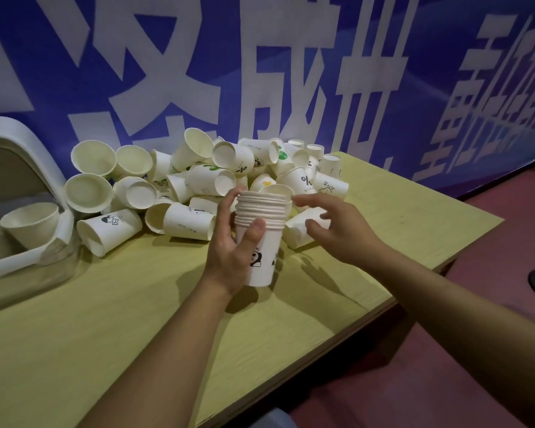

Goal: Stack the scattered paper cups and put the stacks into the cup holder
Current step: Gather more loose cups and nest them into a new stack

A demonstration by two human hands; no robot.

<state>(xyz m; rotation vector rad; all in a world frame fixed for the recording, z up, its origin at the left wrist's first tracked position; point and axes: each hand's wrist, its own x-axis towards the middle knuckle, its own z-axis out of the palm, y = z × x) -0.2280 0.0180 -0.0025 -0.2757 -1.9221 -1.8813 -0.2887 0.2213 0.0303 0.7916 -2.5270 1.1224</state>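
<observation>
Cup stack gripped by left hand fingers, thumb in front

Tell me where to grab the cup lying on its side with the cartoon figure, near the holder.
Take the cartoon cup across its side wall, coming down from above. It lies on the table with its mouth toward the camera, wall exposed on top, clear of the pile.

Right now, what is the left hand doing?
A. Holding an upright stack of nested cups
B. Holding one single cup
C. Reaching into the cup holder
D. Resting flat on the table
A: the left hand wraps the stack of nested cups, many rims showing, held upright above the table.
</observation>
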